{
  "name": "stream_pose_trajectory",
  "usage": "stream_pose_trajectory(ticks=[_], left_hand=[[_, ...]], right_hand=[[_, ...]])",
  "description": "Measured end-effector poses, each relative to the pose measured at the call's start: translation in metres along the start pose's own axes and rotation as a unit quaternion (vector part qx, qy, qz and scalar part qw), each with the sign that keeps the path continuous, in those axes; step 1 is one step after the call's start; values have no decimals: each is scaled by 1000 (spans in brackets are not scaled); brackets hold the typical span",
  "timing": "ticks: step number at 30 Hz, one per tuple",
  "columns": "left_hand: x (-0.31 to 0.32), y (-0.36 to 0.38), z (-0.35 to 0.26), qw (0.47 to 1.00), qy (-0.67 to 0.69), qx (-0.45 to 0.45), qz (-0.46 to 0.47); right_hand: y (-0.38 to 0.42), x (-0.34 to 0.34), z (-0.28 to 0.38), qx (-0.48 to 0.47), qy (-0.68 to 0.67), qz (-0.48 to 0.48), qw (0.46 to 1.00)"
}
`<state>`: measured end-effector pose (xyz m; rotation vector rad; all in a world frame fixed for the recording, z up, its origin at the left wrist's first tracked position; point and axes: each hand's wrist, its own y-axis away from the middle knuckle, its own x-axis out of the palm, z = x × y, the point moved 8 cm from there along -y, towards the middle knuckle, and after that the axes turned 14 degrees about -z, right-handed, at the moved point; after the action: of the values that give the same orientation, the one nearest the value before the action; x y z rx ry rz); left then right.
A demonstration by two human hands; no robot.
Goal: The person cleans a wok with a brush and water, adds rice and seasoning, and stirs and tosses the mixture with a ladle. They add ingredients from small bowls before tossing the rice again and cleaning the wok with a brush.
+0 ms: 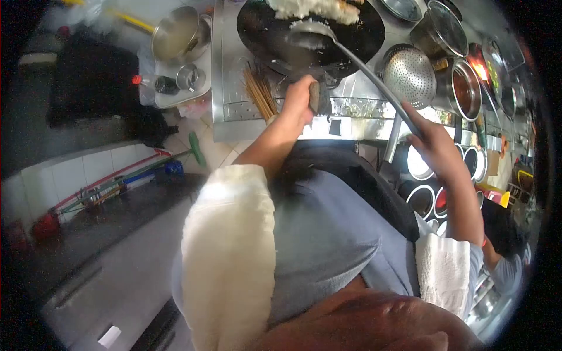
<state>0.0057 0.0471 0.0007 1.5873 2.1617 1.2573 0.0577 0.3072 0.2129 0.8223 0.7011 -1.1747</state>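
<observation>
Black, round metal wok (263,32) sits over the silvery steel desk (229,58), its handle (314,97) clasped by the left hand (298,98), probably for steadiness; the right hand (434,145) grips a long grey metal ladle (374,79) far up, presumably clear of heat, its bowl near lumpy white food (316,10).

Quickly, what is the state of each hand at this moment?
Left hand: closed, apparently on the wok handle.
Right hand: closed, holding the ladle.

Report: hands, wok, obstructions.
Left hand gripping something grey-brown by round black wok. Right hand gripping long metal ladle. Pale lumpy food inside. No visible obstruction.
</observation>
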Motion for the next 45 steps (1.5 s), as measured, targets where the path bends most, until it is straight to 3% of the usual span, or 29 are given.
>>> stream_pose_trajectory(ticks=[1,5,8,10,11,13,14,15,16,17,20,21,23,24,26,27,30,31,32,34,35,36,38,40,42,43,44,45], left_hand=[[0,8,3,999,31,-28,-22],[11,15,-4,996,45,-27,-67],[1,2,7,1000,4,-10,19],[-40,9,44,995,-3,-21,-100],[-45,18,39,990,-35,111,-78],[-46,20,31,980,-148,87,-102],[-47,22,26,970,-204,74,-110],[-38,5,27,993,-107,18,-55],[-26,-13,22,1000,-6,-30,2],[-15,-23,9,999,7,-34,3],[0,-60,-3,998,36,-47,13],[2,-71,-3,997,52,-51,27],[5,-79,2,997,41,-59,36],[6,-82,2,996,40,-61,42],[6,-87,-3,997,60,-42,13],[1,-88,-1,997,71,-33,-13],[1,-82,-8,996,77,-33,-42],[2,-78,-7,996,76,-35,-43],[2,-74,-8,995,79,-34,-60],[-4,-79,-10,993,85,-29,-79],[-5,-84,-8,996,70,-22,-59],[-4,-89,-6,998,54,-15,-38],[-1,-94,-6,997,67,-25,-16],[0,-93,-1,996,79,-37,5],[-1,-94,-1,997,67,-46,-3],[-3,-95,1,996,68,-49,-4],[-2,-98,2,997,61,-55,8],[-3,-100,4,996,55,-61,18]], right_hand=[[7,0,-4,32,40,60,997],[-20,23,4,-27,127,32,991],[-54,76,-18,-19,160,-10,987],[-59,74,-14,-9,149,-75,986],[-51,68,-12,-31,65,-112,991],[-40,50,-16,-85,-56,-189,977],[-39,44,-18,-49,-175,-149,972],[-39,36,-20,-5,-290,-114,950],[-37,31,-5,141,-477,-2,867],[-47,23,14,131,-524,-24,841],[-104,44,-3,160,-600,27,783],[-125,54,-9,161,-601,27,782],[-143,81,-24,187,-320,86,925],[-138,81,-20,187,-318,87,925],[-132,59,9,93,-161,0,983],[-129,64,-7,134,-253,34,958],[-129,76,-42,150,-223,115,956],[-137,74,-44,95,-102,54,989],[-135,77,-44,95,-101,55,989],[-135,61,-34,46,75,-68,994],[-134,59,-37,38,40,-125,991],[-137,66,-38,38,41,-124,991],[-143,75,-49,93,97,-175,975],[-150,83,-52,113,93,-163,976],[-145,88,-34,153,-114,-57,980],[-141,87,-37,93,-128,-71,985],[-134,93,-44,92,-125,-70,985],[-126,95,-44,48,-67,-103,991]])
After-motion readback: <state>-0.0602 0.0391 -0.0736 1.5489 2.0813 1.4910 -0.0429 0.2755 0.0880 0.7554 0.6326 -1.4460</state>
